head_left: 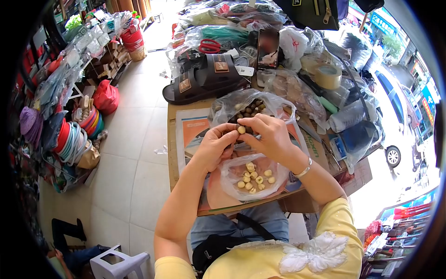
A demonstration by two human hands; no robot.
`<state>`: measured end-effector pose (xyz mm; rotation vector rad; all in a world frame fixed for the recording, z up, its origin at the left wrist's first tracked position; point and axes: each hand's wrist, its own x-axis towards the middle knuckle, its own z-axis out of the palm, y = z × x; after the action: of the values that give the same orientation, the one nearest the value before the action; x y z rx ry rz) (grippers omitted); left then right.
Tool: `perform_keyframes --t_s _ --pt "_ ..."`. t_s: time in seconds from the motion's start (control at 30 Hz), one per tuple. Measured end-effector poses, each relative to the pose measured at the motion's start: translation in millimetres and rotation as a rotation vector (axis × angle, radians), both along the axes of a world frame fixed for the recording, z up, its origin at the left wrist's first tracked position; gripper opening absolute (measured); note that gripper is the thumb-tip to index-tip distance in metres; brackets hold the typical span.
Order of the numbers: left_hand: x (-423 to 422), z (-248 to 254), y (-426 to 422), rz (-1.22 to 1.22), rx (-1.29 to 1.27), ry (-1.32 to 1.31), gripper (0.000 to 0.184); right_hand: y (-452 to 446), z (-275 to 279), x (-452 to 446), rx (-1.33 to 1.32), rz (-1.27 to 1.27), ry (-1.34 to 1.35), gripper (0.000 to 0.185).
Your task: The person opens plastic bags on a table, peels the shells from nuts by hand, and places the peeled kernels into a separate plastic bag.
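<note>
Both hands meet over the cardboard-covered table [175,153], fingers pinched around one small round nut [241,129] with a pale part showing. My left hand [219,145] grips it from the left, and my right hand [267,135] holds it from the right with thumb and fingertips. Just beyond them lies an open plastic bag of dark brown nuts [251,109]. Nearer to me, below the hands, several peeled pale yellow nuts [251,175] rest in a second clear plastic bag [228,179].
Dark sandals [200,81], red scissors [209,46], a phone [268,49] and a tape roll [328,76] lie at the back. A stool [118,262] stands lower left near a seated person [69,251]. Goods line the left.
</note>
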<state>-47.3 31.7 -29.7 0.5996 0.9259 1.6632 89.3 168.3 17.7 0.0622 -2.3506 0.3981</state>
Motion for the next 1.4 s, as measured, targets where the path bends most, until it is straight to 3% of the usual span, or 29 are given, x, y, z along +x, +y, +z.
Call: perform_keyframes --t_s 0.27,0.47,0.57,0.73,0.83,0.97,1.03,1.17,1.4 --pt "1.2 3.4 -1.7 -0.039 0.011 -0.031 0.020 -0.6 -4.0 -0.3 0.055 0.009 -0.039 0.028" --pt "-2.6 4.5 -2.6 0.011 -0.001 -0.072 0.023 -3.6 6.4 11.9 -0.091 0.032 -0.046 0.028" --pt "-5.8 4.4 -3.3 0.000 0.063 -0.154 0.026 -4.4 19.3 30.3 -0.166 0.181 -0.333 0.023" --pt "-11.4 1.1 -3.4 -0.009 0.116 -0.346 0.030 -6.3 22.4 49.8 -0.163 0.331 -0.550 0.026" --pt "-15.2 -1.6 -3.7 -0.033 0.177 -0.479 0.030 3.8 22.6 50.1 -0.270 0.244 -0.559 0.038" --pt "-20.2 -7.6 -2.8 -0.057 0.244 -0.596 0.028 38.3 18.7 36.4 -0.367 -0.021 -0.475 0.027" --pt "-22.5 -9.5 -2.4 -0.072 0.270 -0.623 0.028 52.4 16.2 28.0 -0.121 -0.223 -0.359 0.020" --pt "-25.6 -11.9 -2.0 -0.019 0.246 -0.619 0.031 64.1 7.3 17.2 -0.015 -0.299 -0.385 0.020" --pt "-29.9 -16.9 -1.9 0.040 0.207 -0.631 0.025 57.1 7.9 -11.4 0.107 -0.449 -0.715 0.026"
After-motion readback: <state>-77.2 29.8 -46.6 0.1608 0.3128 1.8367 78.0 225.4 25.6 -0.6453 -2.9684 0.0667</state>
